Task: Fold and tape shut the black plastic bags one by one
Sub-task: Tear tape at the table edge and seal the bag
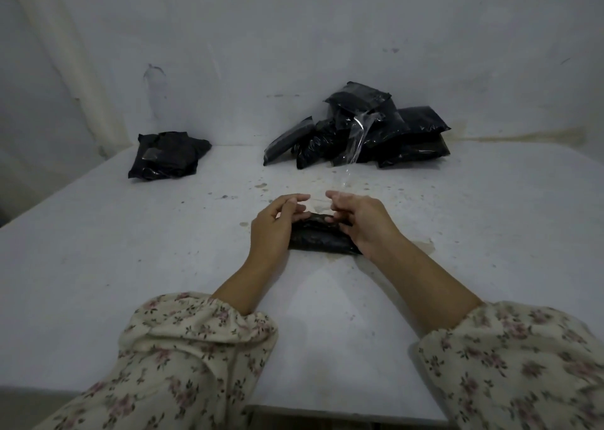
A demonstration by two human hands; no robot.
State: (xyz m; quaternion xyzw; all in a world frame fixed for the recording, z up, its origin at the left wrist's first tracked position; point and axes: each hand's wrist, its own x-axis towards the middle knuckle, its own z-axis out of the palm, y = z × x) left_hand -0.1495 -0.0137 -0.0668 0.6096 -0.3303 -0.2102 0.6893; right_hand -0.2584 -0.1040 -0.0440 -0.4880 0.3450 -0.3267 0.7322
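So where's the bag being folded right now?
In the head view, the black bag lies centrally on the table, held at its ends by the left hand and right hand, nearer than the big pile of bags.

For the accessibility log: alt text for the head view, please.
The left hand and right hand hold a small folded black bag on a white table. Behind it lie a heap of black bags far right and a smaller stack far left.

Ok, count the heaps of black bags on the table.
2: small heap far left, bigger heap far right. A single bag lies nearer, apart. Bags inside the heaps may be hidden.
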